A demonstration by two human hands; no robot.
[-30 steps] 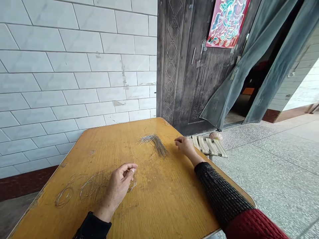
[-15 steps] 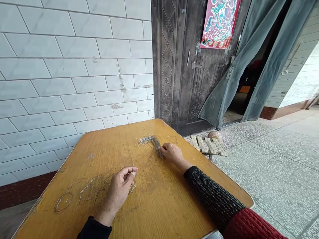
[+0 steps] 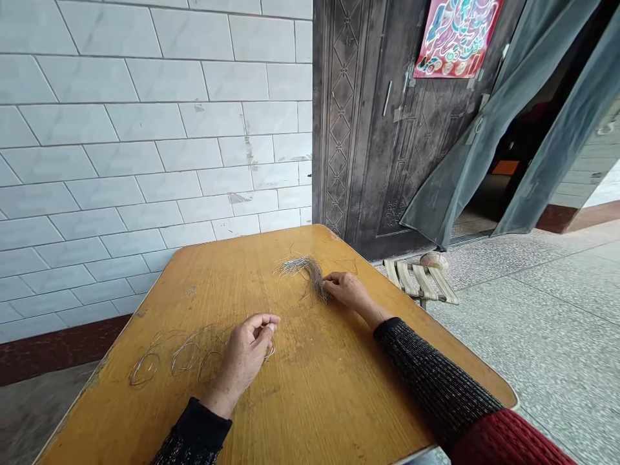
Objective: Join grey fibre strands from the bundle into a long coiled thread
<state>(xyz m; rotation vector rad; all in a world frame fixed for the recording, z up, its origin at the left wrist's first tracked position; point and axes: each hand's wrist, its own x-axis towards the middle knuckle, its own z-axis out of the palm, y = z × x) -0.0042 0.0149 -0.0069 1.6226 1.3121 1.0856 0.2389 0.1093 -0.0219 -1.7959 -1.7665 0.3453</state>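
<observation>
A bundle of thin grey wires point(image 3: 316, 276) lies bent on the far part of the wooden table point(image 3: 290, 413). At the bundle's right side, my right hand point(image 3: 349, 290) is closed, thumb and fingertips pinching its wires. My left hand point(image 3: 245, 355) hovers nearer to me, thumb and forefinger pressed together; whatever is between them is too small to make out. Just below those fingertips a small wire loop point(image 3: 271, 352) shows, partly hidden by the hand. To the left, several loosely coiled wire rings rest on the wood, among them one ring point(image 3: 144, 369) farthest left.
Loose wire strands point(image 3: 346, 265) lie right of the bundle. Beyond the table are a white tiled wall point(image 3: 145, 123) and a dark door point(image 3: 368, 129) with a grey curtain point(image 3: 450, 187). A strapped folding stool point(image 3: 421, 281) stands close by the table's right edge.
The camera view has turned slightly left, so everything sits farther right in the picture. Both hands keep nearly the same pose and place over the table.
</observation>
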